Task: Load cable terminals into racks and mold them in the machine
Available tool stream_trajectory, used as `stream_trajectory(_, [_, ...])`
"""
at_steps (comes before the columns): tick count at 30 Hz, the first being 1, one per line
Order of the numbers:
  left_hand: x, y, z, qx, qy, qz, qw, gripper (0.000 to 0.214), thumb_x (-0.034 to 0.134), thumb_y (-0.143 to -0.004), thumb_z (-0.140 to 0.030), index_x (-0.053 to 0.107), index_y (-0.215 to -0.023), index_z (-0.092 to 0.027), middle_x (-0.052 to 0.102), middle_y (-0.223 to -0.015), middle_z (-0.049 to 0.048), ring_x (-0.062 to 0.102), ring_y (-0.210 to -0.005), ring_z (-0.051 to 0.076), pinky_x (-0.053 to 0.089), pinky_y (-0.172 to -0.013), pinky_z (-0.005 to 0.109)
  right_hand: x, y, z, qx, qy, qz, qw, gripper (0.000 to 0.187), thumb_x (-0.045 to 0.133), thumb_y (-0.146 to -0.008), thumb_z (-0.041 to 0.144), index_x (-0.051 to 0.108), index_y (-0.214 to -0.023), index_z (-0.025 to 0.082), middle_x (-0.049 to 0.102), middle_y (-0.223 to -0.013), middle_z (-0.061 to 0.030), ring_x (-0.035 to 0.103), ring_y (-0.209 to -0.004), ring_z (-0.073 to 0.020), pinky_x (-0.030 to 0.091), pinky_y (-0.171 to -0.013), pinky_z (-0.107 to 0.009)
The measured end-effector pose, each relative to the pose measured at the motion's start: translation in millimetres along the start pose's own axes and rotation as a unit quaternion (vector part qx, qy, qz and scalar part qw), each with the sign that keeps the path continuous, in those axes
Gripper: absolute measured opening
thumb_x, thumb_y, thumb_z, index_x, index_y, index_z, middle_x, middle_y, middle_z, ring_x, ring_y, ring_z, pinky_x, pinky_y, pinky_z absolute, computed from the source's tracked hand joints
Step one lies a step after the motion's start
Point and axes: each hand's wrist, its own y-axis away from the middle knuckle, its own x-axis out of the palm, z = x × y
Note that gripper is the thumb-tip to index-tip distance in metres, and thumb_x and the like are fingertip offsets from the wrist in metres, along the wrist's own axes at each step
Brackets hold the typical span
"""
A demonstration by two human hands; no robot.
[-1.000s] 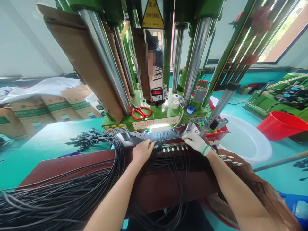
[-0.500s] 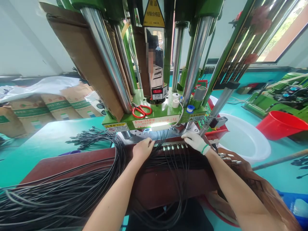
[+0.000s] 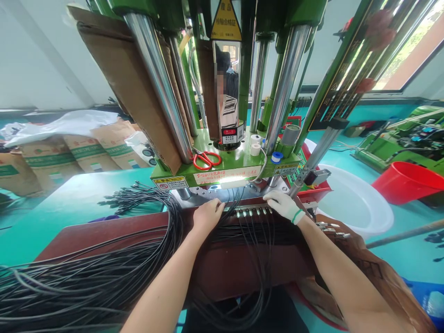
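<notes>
My left hand (image 3: 209,213), bare, is closed with curled fingers at the left end of a narrow metal strip (image 3: 255,208) in front of the press bed (image 3: 197,198). What its fingers hold is hidden. At the strip's right end is my right hand (image 3: 283,206), in a white glove with a green cuff, its fingers bent over the edge; their grip is partly hidden. Between both hands, several shiny connectors (image 3: 251,213) sit in a row along the strip. Black cables (image 3: 268,247) hang from them in loops toward my lap. More thin cables (image 3: 237,196) run over the bed beside my left hand.
A green press plate (image 3: 231,159) stands above the bed, carrying red-handled scissors (image 3: 207,160) and tape rolls (image 3: 277,157). A thick black cable bundle (image 3: 104,277) covers the brown bench (image 3: 79,236) at left. A red bucket (image 3: 404,182) and white tub (image 3: 360,208) are at right.
The whole view has shifted slightly, so everything sits a little further right. Both hands keep their places at the strip.
</notes>
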Motion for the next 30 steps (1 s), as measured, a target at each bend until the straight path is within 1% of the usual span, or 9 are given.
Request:
stream_trajectory(9, [1.2, -0.9, 1.2, 0.007, 0.0, -0.005, 1.0, 0.034, 0.034, -0.086, -0.044, 0.06, -0.085, -0.023, 0.067, -0.087, 0.0038, 0.061, -0.081, 0.021, 0.036, -0.061, 0.027, -0.7, -0.2, 3.1, 0.003, 0.006, 0.001, 1.0, 0.021, 0.043, -0.079, 0.021, 0.062, -0.085, 0.019, 0.063, -0.088, -0.0056, 0.056, -0.088, -0.0199, 0.043, -0.083, -0.036])
stream_trajectory(15, [0.1, 0.2, -0.7, -0.003, -0.005, -0.006, 1.0, 0.034, 0.034, -0.086, -0.044, 0.061, -0.088, -0.023, 0.067, -0.088, 0.004, 0.061, -0.084, 0.021, 0.037, -0.063, 0.027, -1.5, -0.8, 4.4, -0.002, 0.014, 0.006, 1.0, 0.021, 0.042, -0.08, 0.021, 0.062, -0.084, 0.019, 0.063, -0.088, -0.0053, 0.056, -0.088, -0.0197, 0.044, -0.083, -0.035])
stream_trajectory(20, [0.7, 1.0, -0.2, 0.005, -0.007, -0.013, 1.0, 0.033, 0.034, -0.086, -0.044, 0.061, -0.087, -0.024, 0.066, -0.087, 0.0038, 0.061, -0.084, 0.021, 0.038, -0.064, 0.027, -1.7, -0.9, 4.1, -0.003, 0.039, 0.015, 0.999, 0.023, 0.041, -0.08, 0.021, 0.063, -0.084, 0.019, 0.064, -0.088, -0.0056, 0.056, -0.088, -0.0198, 0.044, -0.083, -0.035])
stream_trajectory(23, [2.4, 0.7, 1.1, 0.013, -0.006, -0.021, 1.0, 0.033, 0.034, -0.086, -0.043, 0.06, -0.086, -0.023, 0.067, -0.087, 0.0039, 0.061, -0.084, 0.02, 0.038, -0.064, 0.027, -3.0, -4.5, 6.2, 0.001, 0.065, 0.026, 0.998, 0.022, 0.043, -0.078, 0.02, 0.064, -0.082, 0.019, 0.065, -0.086, -0.0055, 0.058, -0.086, -0.0208, 0.044, -0.081, -0.036])
stream_trajectory(25, [3.8, 0.0, 1.8, 0.017, -0.007, -0.026, 1.0, 0.033, 0.034, -0.087, -0.043, 0.06, -0.086, -0.023, 0.067, -0.087, 0.0038, 0.061, -0.083, 0.02, 0.038, -0.063, 0.027, -5.5, -12.1, 10.9, 0.007, 0.084, 0.029, 0.996, 0.021, 0.044, -0.076, 0.019, 0.065, -0.083, 0.019, 0.065, -0.085, -0.0055, 0.059, -0.084, -0.0212, 0.045, -0.08, -0.036])
stream_trajectory(27, [5.0, -0.7, 2.2, 0.019, -0.009, -0.029, 0.999, 0.032, 0.034, -0.087, -0.043, 0.06, -0.085, -0.023, 0.067, -0.086, 0.0034, 0.062, -0.082, 0.02, 0.038, -0.063, 0.027, -9.0, -26.0, 18.1, 0.014, 0.103, 0.019, 0.994, 0.023, 0.045, -0.076, 0.019, 0.064, -0.087, 0.019, 0.065, -0.089, -0.006, 0.058, -0.086, -0.0216, 0.044, -0.081, -0.036])
stream_trajectory(30, [5.9, -1.4, 2.7, 0.023, -0.012, -0.031, 0.999, 0.032, 0.034, -0.087, -0.043, 0.059, -0.084, -0.024, 0.067, -0.084, 0.0028, 0.062, -0.08, 0.02, 0.037, -0.061, 0.027, -11.2, -59.6, 30.2, 0.032, 0.126, -0.015, 0.991, 0.028, 0.046, -0.077, 0.021, 0.061, -0.1, 0.02, 0.061, -0.101, -0.0077, 0.056, -0.093, -0.0238, 0.043, -0.081, -0.037])
